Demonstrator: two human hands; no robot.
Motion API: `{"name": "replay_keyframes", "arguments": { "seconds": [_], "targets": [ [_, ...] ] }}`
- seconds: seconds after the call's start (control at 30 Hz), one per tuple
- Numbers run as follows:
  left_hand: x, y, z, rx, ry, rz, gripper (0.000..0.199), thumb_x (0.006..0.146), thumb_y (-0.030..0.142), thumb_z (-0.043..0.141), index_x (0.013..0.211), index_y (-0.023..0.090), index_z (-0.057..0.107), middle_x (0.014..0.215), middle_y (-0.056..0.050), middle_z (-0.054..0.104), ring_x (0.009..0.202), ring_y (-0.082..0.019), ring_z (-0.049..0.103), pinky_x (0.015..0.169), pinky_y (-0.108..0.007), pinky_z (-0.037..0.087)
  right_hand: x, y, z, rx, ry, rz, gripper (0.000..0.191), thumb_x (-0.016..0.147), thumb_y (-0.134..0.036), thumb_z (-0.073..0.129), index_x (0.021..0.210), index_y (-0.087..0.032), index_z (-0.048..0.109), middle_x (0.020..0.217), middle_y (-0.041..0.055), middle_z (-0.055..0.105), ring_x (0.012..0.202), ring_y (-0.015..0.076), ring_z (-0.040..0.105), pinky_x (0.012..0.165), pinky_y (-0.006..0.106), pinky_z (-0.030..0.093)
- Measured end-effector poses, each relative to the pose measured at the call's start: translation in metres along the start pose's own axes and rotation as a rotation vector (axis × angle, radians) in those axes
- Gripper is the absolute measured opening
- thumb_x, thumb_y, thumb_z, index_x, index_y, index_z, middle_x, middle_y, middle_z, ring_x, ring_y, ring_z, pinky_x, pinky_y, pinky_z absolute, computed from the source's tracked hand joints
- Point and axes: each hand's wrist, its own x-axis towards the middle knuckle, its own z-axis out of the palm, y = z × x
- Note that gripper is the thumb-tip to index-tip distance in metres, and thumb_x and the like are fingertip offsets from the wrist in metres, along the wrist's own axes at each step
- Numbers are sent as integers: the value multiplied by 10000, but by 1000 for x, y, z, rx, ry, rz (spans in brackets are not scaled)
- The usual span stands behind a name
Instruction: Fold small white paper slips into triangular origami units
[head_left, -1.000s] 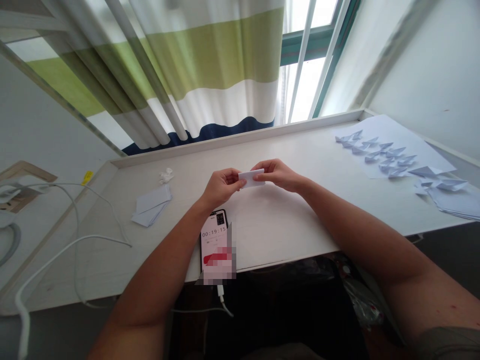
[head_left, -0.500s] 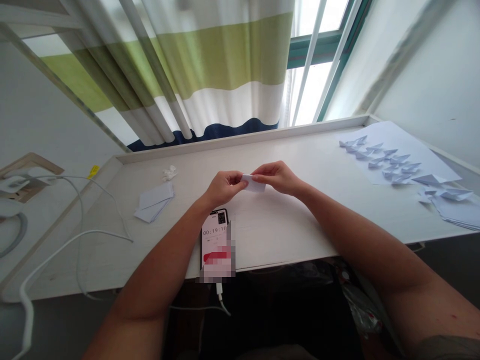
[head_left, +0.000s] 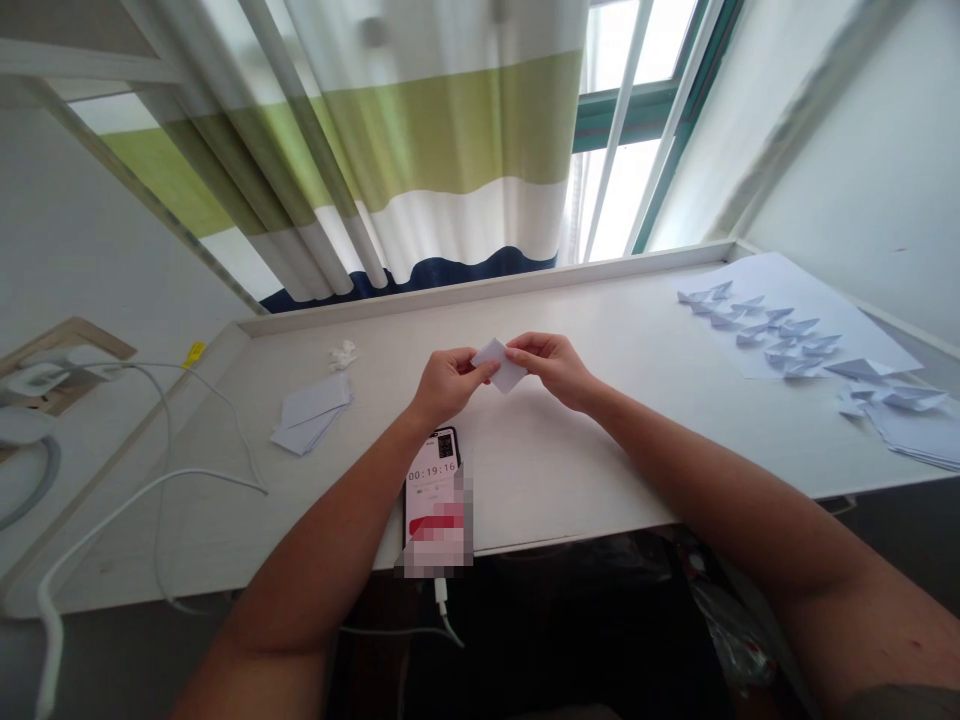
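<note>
Between my two hands is a small piece of folded white paper [head_left: 504, 370], held a little above the white desk [head_left: 570, 470] and turned like a diamond. My left hand [head_left: 452, 382] pinches its left corner between thumb and fingers. At the upper right edge, my right hand [head_left: 551, 365] grips the paper with thumb and forefinger. Below my left wrist lies a phone [head_left: 433, 495] with a timer on its screen, its lower part blurred out.
Several folded paper boats [head_left: 780, 325] stand on a white sheet [head_left: 862, 320] at the right, near a paper stack [head_left: 911, 430]. Loose paper sheets [head_left: 311, 410] and a crumpled paper [head_left: 343, 355] lie at left. A white cable [head_left: 150, 485] crosses the desk's left end.
The folded paper has turned from lying level to a diamond slant, showing more of its face. Both hands still hold it. The whole view has shifted slightly downward.
</note>
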Motion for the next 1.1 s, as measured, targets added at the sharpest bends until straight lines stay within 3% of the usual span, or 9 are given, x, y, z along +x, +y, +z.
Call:
{"name": "replay_keyframes", "arguments": {
  "seconds": [0.17, 0.33, 0.53, 0.77, 1.1],
  "targets": [
    [1, 2, -4, 99, -79, 40, 392, 867, 528, 837, 687, 188, 758, 639, -31, 697, 597, -153, 578, 592, -290, 417, 1, 0, -5, -123, -40, -49, 557, 726, -725, 924, 858, -189, 852, 845, 69, 802, 780, 207, 678, 723, 338, 534],
    [1, 3, -6, 84, -82, 28, 424, 913, 561, 788, 730, 178, 779, 688, -60, 738, 629, -168, 625, 625, -299, 464, 1, -1, -4, -50, -27, -20, 536, 712, -698, 952, 824, -186, 839, 807, 65, 779, 754, 193, 663, 705, 335, 549],
    [2, 2, -3, -105, -84, -39, 418, 797, 561, 918, 884, 164, 817, 787, -63, 773, 708, -180, 678, 685, -309, 536, 2, -1, -3, 26, -9, 18, 545, 641, -667, 1006, 807, -182, 821, 812, 62, 777, 754, 190, 672, 706, 337, 562],
    [1, 9, -2, -79, -98, -65, 498, 837, 632, 859, 689, 169, 752, 685, -55, 726, 669, -163, 636, 703, -314, 524, 2, -4, -2, 120, 50, 10, 522, 647, -632, 1014, 759, -180, 779, 809, 44, 776, 748, 186, 698, 729, 364, 622],
    [-1, 12, -3, -33, -161, -46, 442, 884, 555, 802, 671, 169, 761, 679, -64, 740, 656, -163, 647, 695, -304, 529, 0, -7, -4, -8, 7, -46, 609, 733, -742, 916, 715, -168, 713, 714, 12, 700, 689, 150, 654, 664, 305, 607]
  ]
}}
